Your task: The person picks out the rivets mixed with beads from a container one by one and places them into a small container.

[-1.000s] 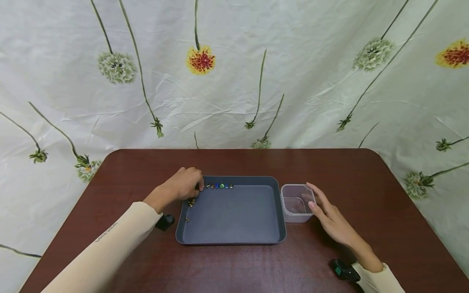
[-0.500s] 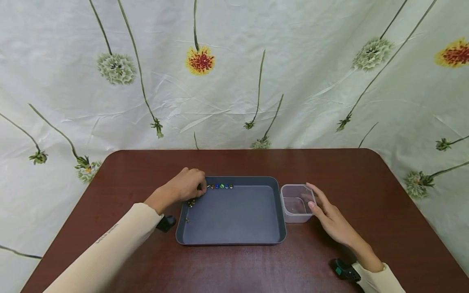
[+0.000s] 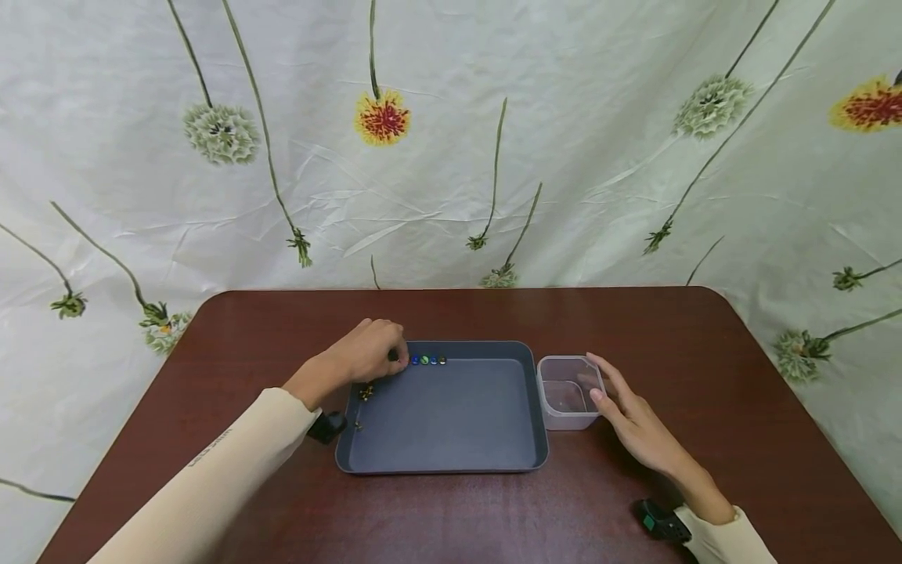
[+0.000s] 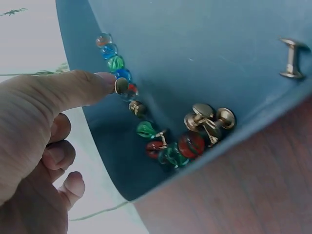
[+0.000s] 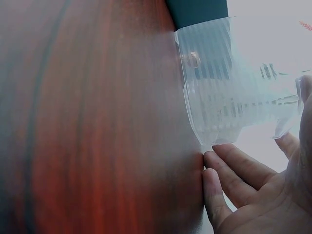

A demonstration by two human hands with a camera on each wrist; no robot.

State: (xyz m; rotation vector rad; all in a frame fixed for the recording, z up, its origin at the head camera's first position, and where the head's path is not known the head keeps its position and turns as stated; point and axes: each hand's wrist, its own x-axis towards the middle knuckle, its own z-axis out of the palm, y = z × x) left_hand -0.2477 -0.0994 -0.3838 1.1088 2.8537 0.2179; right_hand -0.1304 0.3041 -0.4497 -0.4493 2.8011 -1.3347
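Note:
My left hand (image 3: 371, 349) reaches over the back-left corner of a grey tray (image 3: 451, 423). Between thumb and a hidden finger it pinches a small brass double-capped stud (image 4: 121, 86), whose round cap shows at the thumb tip, just over the row of marbles. Glass marbles (image 4: 115, 63) in blue, green and red line the tray's back wall. More marbles (image 4: 191, 145) and several brass studs (image 4: 203, 118) cluster in the left corner; one stud (image 4: 292, 58) lies apart. My right hand (image 3: 637, 423) holds a clear plastic container (image 3: 572, 421) at its right side, thumb at the rim.
The container stands on the brown table (image 3: 451, 513), close against the tray's right side. Behind the table hangs a white cloth (image 3: 437, 172) printed with flowers. The tray's raised walls surround the marbles and studs.
My left hand has slid right along the tray's back wall, covering more of the marble row in the head view. The right hand and the container keep their place.

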